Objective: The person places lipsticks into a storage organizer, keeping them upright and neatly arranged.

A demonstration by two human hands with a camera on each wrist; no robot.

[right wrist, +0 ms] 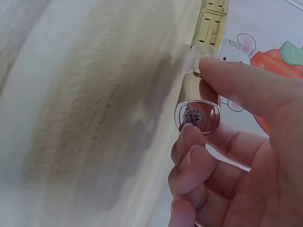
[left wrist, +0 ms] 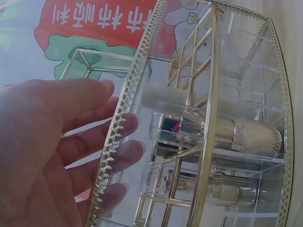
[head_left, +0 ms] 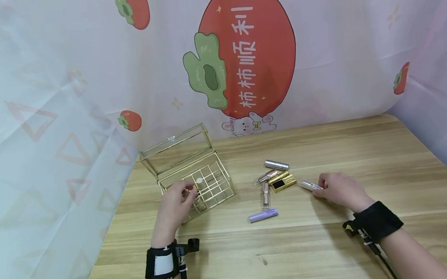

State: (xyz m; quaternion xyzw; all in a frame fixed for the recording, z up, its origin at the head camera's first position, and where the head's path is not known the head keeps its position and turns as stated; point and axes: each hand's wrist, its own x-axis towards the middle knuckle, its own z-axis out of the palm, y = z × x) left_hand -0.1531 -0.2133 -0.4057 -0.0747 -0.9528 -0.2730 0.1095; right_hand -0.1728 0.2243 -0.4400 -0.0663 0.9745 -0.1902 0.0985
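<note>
My right hand (head_left: 339,190) pinches the end of a clear-cased lipstick (head_left: 308,185) between thumb and fingers, low over the table on the right. Its round base label (right wrist: 194,117) faces the camera in the right wrist view. My left hand (head_left: 177,204) is over the front left part of a gold-framed glass box (left wrist: 208,156), whose lid (head_left: 176,149) stands raised at the back. In the left wrist view its fingers are spread and loosely bent at the box's rim, holding nothing. Two lipsticks, an upper one (left wrist: 251,135) and a lower one (left wrist: 222,191), lie in the box's compartments.
Between the hands lie a silver tube (head_left: 276,165), a gold rectangular case (head_left: 283,183), a purple tube (head_left: 263,215), a clear-cased lipstick (head_left: 265,196) and others grouped close together. A printed cloth (head_left: 331,86) hangs behind the wooden table (head_left: 292,254).
</note>
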